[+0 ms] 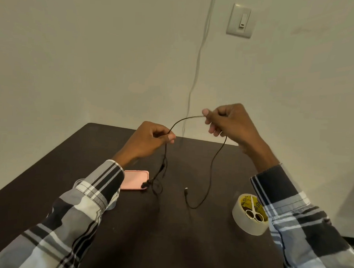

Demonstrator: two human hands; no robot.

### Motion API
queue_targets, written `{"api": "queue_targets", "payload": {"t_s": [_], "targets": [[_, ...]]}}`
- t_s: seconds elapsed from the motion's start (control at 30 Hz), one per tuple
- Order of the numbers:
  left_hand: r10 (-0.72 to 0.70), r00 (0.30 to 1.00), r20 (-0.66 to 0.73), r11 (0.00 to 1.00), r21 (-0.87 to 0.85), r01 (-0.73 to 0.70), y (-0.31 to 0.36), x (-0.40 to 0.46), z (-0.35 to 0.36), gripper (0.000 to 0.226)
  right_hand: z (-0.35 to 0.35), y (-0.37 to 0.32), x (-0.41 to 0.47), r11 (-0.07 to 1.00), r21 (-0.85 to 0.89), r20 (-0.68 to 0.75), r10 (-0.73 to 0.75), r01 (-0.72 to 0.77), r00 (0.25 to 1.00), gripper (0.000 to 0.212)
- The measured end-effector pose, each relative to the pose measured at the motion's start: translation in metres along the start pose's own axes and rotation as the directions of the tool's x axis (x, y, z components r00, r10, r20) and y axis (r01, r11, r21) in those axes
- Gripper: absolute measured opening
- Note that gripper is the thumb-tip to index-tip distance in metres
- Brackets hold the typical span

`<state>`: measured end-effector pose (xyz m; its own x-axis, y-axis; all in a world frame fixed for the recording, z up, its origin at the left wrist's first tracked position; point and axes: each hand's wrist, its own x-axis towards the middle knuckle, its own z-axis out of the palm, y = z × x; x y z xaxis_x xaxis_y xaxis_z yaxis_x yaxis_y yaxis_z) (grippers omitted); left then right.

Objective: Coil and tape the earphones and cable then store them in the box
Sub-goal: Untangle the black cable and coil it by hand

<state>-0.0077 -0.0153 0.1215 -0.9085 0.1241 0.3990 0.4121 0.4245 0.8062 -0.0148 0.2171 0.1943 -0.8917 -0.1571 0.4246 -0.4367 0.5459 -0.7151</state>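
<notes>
Both hands hold a thin black earphone cable [212,165] above the dark table [157,234]. My left hand [149,140] pinches it near the end with the earbuds [145,185], which hang down and touch the table beside a pink case. My right hand [229,122] is raised higher and grips the cable further along. Between the hands the cable arches up. From my right hand it drops in a long loop, and its plug [186,189] rests on the table. A roll of clear tape [247,220] stands at the right with small white scissors [254,211] lying on it.
A pink flat case [135,179] lies on the table under my left wrist. A clear round object [78,182] peeks out by my left sleeve. Behind the table, a wall carries a switch plate [241,21] and a hanging white wire [197,70].
</notes>
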Motion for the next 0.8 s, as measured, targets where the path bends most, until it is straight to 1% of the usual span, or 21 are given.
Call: {"api": "queue_targets", "payload": {"t_s": [0.1,0.13,0.17,0.2,0.23,0.27,0.3,0.37,0.4,0.47,0.53,0.6,0.63,0.67,0.73,0.8], "targets": [[-0.057,0.998,0.028,0.973,-0.223,0.062,0.003,-0.002,-0.001,0.015,-0.005,0.023,-0.002,0.996,-0.039,0.092,0.087,-0.084,0.992,0.032],[-0.076,0.997,0.034,0.957,-0.276,0.083,0.005,-0.001,-0.002,0.016,-0.006,0.030,-0.001,0.989,-0.103,0.099,0.112,-0.102,0.989,0.027],[-0.089,0.995,0.037,0.950,-0.297,0.097,0.007,-0.001,-0.002,0.016,-0.007,0.036,-0.001,0.973,-0.205,0.091,0.131,-0.110,0.987,0.022],[-0.097,0.994,0.043,0.950,-0.296,0.105,0.009,0.000,-0.002,0.016,-0.006,0.040,-0.002,0.943,-0.314,0.062,0.133,-0.107,0.989,0.017],[-0.097,0.994,0.055,0.952,-0.285,0.108,0.012,0.001,0.000,0.016,-0.004,0.040,-0.003,0.921,-0.377,0.017,0.110,-0.095,0.994,0.014],[-0.092,0.993,0.072,0.956,-0.274,0.108,0.016,0.002,0.001,0.017,-0.001,0.036,-0.007,0.928,-0.366,-0.022,0.063,-0.066,0.998,0.013],[-0.082,0.993,0.090,0.960,-0.261,0.103,0.019,0.003,0.003,0.017,0.004,0.029,-0.011,0.958,-0.285,-0.037,0.010,-0.021,0.999,0.013],[-0.053,0.990,0.129,0.969,-0.233,0.082,0.026,0.005,0.008,0.017,0.015,0.012,-0.019,0.995,-0.069,0.015,-0.066,0.066,0.998,0.017],[-0.040,0.989,0.145,0.970,-0.233,0.074,0.029,0.006,0.011,0.016,0.021,0.006,-0.022,0.995,-0.025,0.068,-0.094,0.096,0.993,0.018],[-0.028,0.986,0.167,0.969,-0.238,0.067,0.032,0.007,0.012,0.013,0.031,0.001,-0.026,0.986,-0.083,0.125,-0.136,0.147,0.983,0.022],[-0.020,0.978,0.206,0.976,-0.208,0.064,0.032,0.006,0.009,0.014,0.034,0.002,-0.027,0.973,-0.164,0.092,-0.150,0.164,0.984,0.019],[-0.024,0.966,0.258,0.981,-0.180,0.073,0.028,0.002,0.004,0.020,0.032,0.003,-0.026,0.972,-0.179,0.064,-0.141,0.150,0.988,0.011],[-0.034,0.960,0.276,0.979,-0.184,0.087,0.026,0.000,0.003,0.021,0.031,0.004,-0.025,0.973,-0.185,0.056,-0.127,0.135,0.990,0.010],[-0.045,0.957,0.285,0.974,-0.199,0.105,0.024,-0.002,0.002,0.020,0.031,0.004,-0.025,0.975,-0.186,0.050,-0.113,0.121,0.992,0.012],[-0.066,0.957,0.282,0.964,-0.230,0.134,0.019,-0.005,0.000,0.018,0.029,0.003,-0.024,0.987,-0.133,0.012,-0.093,0.094,0.996,0.015],[-0.084,0.959,0.272,0.957,-0.247,0.154,0.014,-0.008,-0.001,0.017,0.020,0.002,-0.023,0.997,-0.036,-0.104,-0.075,0.072,0.992,0.015]]}}
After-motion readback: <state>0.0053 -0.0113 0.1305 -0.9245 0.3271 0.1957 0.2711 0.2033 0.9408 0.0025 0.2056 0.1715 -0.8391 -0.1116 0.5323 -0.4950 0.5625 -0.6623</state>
